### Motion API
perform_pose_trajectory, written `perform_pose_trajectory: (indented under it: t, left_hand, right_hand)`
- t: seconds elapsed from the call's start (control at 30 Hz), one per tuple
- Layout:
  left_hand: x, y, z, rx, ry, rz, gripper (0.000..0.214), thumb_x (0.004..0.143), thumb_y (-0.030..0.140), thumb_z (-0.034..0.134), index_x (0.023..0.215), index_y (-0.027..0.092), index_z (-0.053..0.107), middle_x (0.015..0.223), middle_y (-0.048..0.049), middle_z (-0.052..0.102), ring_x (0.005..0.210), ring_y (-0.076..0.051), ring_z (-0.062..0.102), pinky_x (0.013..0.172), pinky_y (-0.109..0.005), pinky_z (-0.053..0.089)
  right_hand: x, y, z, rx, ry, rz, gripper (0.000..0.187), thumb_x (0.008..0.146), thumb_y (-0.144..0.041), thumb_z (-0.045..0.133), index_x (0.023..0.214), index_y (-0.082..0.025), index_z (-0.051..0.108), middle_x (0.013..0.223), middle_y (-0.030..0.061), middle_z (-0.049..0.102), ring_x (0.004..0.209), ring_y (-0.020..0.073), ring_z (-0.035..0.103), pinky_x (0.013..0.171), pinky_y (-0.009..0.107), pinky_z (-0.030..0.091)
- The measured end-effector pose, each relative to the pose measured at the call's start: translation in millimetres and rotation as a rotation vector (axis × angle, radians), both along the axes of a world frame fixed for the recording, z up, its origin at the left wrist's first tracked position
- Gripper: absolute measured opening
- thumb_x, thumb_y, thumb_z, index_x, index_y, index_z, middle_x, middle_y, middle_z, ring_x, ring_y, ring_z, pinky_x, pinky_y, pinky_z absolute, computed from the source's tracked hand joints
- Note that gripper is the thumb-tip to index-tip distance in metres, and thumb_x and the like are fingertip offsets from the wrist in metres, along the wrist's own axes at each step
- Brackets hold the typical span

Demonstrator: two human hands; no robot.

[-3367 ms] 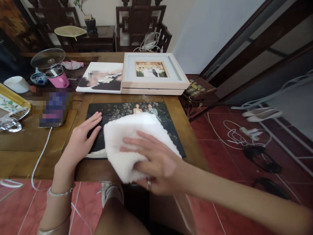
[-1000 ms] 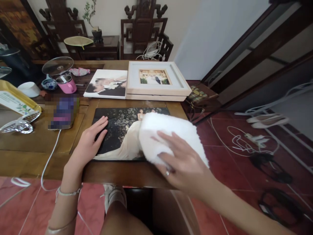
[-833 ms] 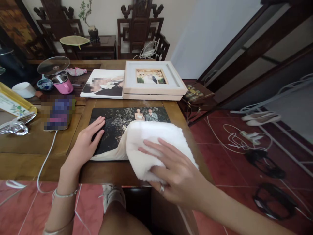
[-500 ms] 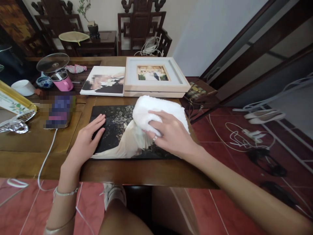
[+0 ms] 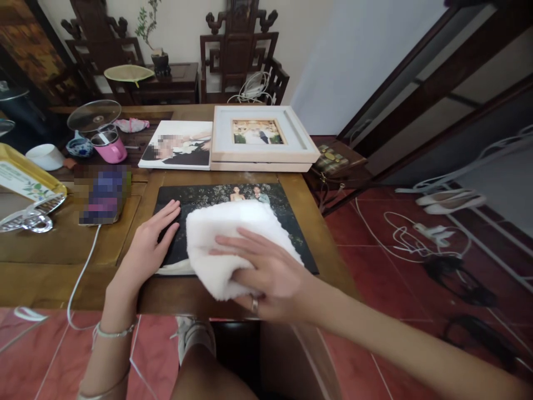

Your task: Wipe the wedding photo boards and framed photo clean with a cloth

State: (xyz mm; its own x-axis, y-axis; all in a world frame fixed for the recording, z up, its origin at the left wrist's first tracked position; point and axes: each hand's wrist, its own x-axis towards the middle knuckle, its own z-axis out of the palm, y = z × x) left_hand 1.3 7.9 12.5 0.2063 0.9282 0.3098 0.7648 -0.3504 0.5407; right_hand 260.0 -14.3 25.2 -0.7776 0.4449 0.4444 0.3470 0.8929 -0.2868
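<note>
A dark wedding photo album (image 5: 306,253) lies flat near the front edge of the wooden table. My left hand (image 5: 154,241) rests on its left side, fingers stretched out and holding nothing. A fluffy white cloth (image 5: 233,222) covers much of the cover's middle and hangs slightly past its near edge. My right hand (image 5: 266,272) grips this cloth, fingers spread over its top and the thumb at the near side. Two people in the picture show above the cloth; the lower part of the picture is mostly hidden.
Behind the album are a white photo panel (image 5: 177,147) and a box-framed photo (image 5: 308,150). To the left stand a pink mug (image 5: 110,147), a white cup (image 5: 45,157), a blurred-out device (image 5: 104,197) with a cable, and a clear hair claw (image 5: 31,219). Cords (image 5: 433,233) lie on the floor at right.
My right hand has drawn the cloth left and toward me, from the album's upper right to its near middle. The pictured couple is now uncovered. My left hand stays in place.
</note>
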Motion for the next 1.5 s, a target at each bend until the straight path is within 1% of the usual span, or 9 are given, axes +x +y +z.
perform_pose_trajectory:
  t: [0.2, 0.37, 0.5, 0.7, 0.8, 0.93, 1.13, 1.33, 1.5]
  left_hand:
    - [-0.4, 0.0, -2.0, 0.004, -0.018, -0.008, 0.042, 0.096, 0.039, 0.042, 0.129, 0.017, 0.057, 0.139, -0.0087, 0.053, 0.132, -0.023, 0.046, 0.112, -0.046, 0.035]
    - [-0.1, -1.2, -0.2, 0.012, -0.039, 0.006, 0.043, 0.099, 0.035, 0.035, 0.133, 0.015, 0.053, 0.143, -0.0103, 0.049, 0.136, -0.021, 0.041, 0.114, -0.044, 0.030]
    - [-0.8, -2.1, 0.5, 0.025, -0.037, 0.023, 0.045, 0.099, 0.035, 0.033, 0.135, 0.012, 0.050, 0.146, -0.0119, 0.045, 0.138, -0.020, 0.037, 0.116, -0.041, 0.028]
    - [-1.4, -1.3, -0.1, -0.012, -0.012, 0.072, 0.044, 0.098, 0.038, 0.034, 0.130, 0.016, 0.055, 0.141, -0.0110, 0.051, 0.134, -0.022, 0.044, 0.113, -0.045, 0.032]
    - [-2.4, -0.6, -1.5, -0.005, 0.003, 0.052, 0.042, 0.097, 0.038, 0.038, 0.128, 0.017, 0.058, 0.140, -0.0103, 0.052, 0.134, -0.024, 0.043, 0.112, -0.047, 0.033]
    - [-2.7, -0.7, -2.6, 0.006, -0.004, 0.047, 0.041, 0.096, 0.038, 0.039, 0.127, 0.018, 0.058, 0.140, -0.0105, 0.052, 0.134, -0.024, 0.044, 0.112, -0.047, 0.034]
    - [-1.1, -5.9, 3.8, 0.094, -0.054, 0.090, 0.045, 0.099, 0.037, 0.033, 0.135, 0.018, 0.050, 0.145, -0.0093, 0.047, 0.136, -0.021, 0.041, 0.115, -0.042, 0.029]
    - [-3.7, -14.8, 5.1, 0.070, -0.227, 0.111, 0.056, 0.099, 0.047, 0.017, 0.146, 0.021, 0.035, 0.152, -0.0070, 0.036, 0.141, -0.021, 0.031, 0.114, -0.039, 0.031]
    - [-4.7, -13.6, 1.3, 0.068, -0.231, 0.092, 0.055, 0.100, 0.044, 0.019, 0.147, 0.018, 0.031, 0.150, -0.0096, 0.039, 0.139, -0.021, 0.035, 0.114, -0.039, 0.030]
  right_hand:
    - [13.2, 64.1, 1.4, 0.000, -0.057, -0.251, 0.020, 0.087, -0.023, 0.051, 0.089, -0.018, 0.070, 0.117, 0.0143, 0.067, 0.122, 0.0276, 0.054, 0.102, 0.053, 0.042]
    - [-8.6, 89.7, 2.7, -0.030, -0.123, -0.442, 0.024, 0.090, -0.026, 0.051, 0.097, -0.014, 0.071, 0.111, 0.0174, 0.068, 0.124, 0.0339, 0.050, 0.099, 0.058, 0.040]
    - [-28.5, 60.0, 2.9, -0.053, -0.137, -0.270, 0.023, 0.085, -0.020, 0.055, 0.099, -0.015, 0.071, 0.122, 0.0164, 0.065, 0.132, 0.0350, 0.041, 0.107, 0.063, 0.026]
    - [-22.5, -8.5, 8.9, -0.119, -0.094, 0.035, 0.016, 0.083, -0.026, 0.058, 0.090, -0.021, 0.072, 0.134, 0.0079, 0.058, 0.134, 0.0309, 0.039, 0.113, 0.058, 0.022]
    - [-10.7, -4.6, 9.4, -0.134, -0.055, 0.004, 0.021, 0.085, -0.025, 0.056, 0.101, -0.020, 0.070, 0.132, 0.0091, 0.060, 0.131, 0.0253, 0.045, 0.112, 0.052, 0.029]
    - [-0.2, 37.7, 6.9, -0.110, -0.038, -0.132, 0.021, 0.089, -0.022, 0.052, 0.101, -0.019, 0.069, 0.124, 0.0105, 0.065, 0.128, 0.0245, 0.049, 0.109, 0.051, 0.034]
    - [-25.6, 78.6, 5.3, -0.091, -0.090, -0.312, 0.023, 0.091, -0.027, 0.050, 0.099, -0.016, 0.070, 0.114, 0.0124, 0.069, 0.130, 0.0325, 0.046, 0.106, 0.060, 0.032]
    - [-58.5, 35.6, 15.8, -0.110, -0.172, 0.028, 0.025, 0.087, -0.023, 0.052, 0.104, -0.018, 0.069, 0.137, 0.0089, 0.055, 0.136, 0.0323, 0.036, 0.110, 0.062, 0.021]
    - [-37.4, 0.7, 19.4, -0.196, -0.136, 0.165, 0.024, 0.089, -0.028, 0.052, 0.103, -0.018, 0.069, 0.131, 0.0105, 0.060, 0.135, 0.0271, 0.039, 0.113, 0.056, 0.021]
